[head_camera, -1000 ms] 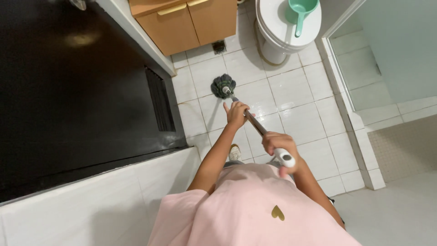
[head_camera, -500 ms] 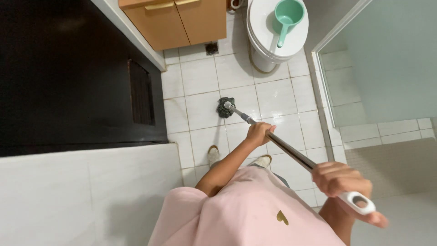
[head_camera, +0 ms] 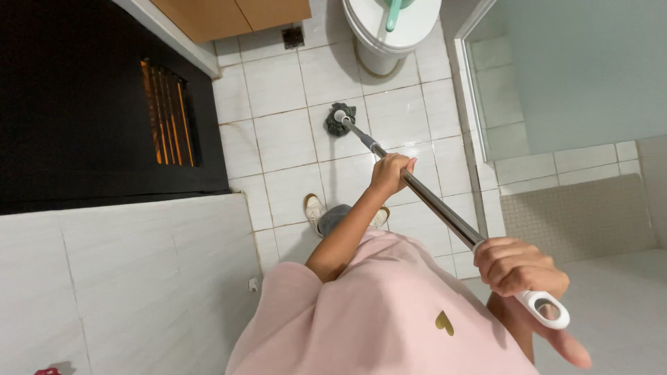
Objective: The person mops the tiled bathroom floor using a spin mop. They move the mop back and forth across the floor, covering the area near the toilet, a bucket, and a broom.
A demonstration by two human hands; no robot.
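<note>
— Underfoot? 
— White square floor tiles (head_camera: pixel 278 139), white toilet (head_camera: pixel 389 35) ahead.
— Hands? 
— My left hand (head_camera: pixel 390 173) and right hand (head_camera: pixel 517 267) both wrap the long steel mop pole (head_camera: pixel 431 201); its dark mop head (head_camera: pixel 340 121) rests on tile.

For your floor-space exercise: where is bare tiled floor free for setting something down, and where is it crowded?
Bare tiles lie between the black door and the mop head, and beside the glass screen. Crowded: around the toilet and the feet.
</note>
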